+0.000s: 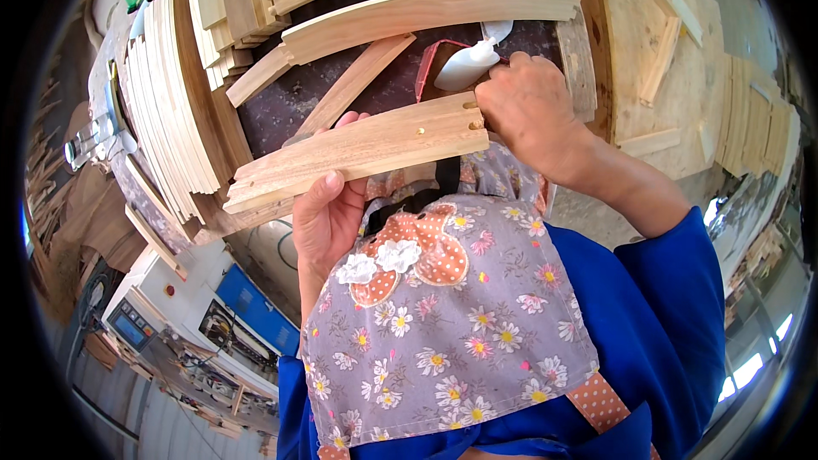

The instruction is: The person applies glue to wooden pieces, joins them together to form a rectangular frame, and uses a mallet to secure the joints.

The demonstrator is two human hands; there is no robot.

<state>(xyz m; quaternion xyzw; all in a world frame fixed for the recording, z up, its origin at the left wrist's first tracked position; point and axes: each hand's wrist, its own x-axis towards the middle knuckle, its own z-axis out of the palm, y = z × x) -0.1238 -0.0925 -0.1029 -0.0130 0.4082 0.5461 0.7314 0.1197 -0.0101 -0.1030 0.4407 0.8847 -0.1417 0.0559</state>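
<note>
My left hand (328, 213) grips a pale wooden board (358, 149) from below, thumb on the near edge and fingers behind the far one. The board is held level in front of my apron and slants up to the right. Two holes or notches show at its right end, and a small hole sits nearer the middle. Closed at that right end is my right hand (532, 111); its fingertips are hidden, so what they pinch cannot be made out. Just beyond lies a white squeeze bottle (464, 66) with a nozzle, in a red-edged tray (422, 77).
A curved wooden rail (426, 17) spans the dark table (285, 98), with a loose slat (362, 77) beneath it. Stacked strips (162, 111) line the left side. A plywood sheet (648, 43) with offcuts lies to the right. A white machine cabinet (187, 307) stands lower left.
</note>
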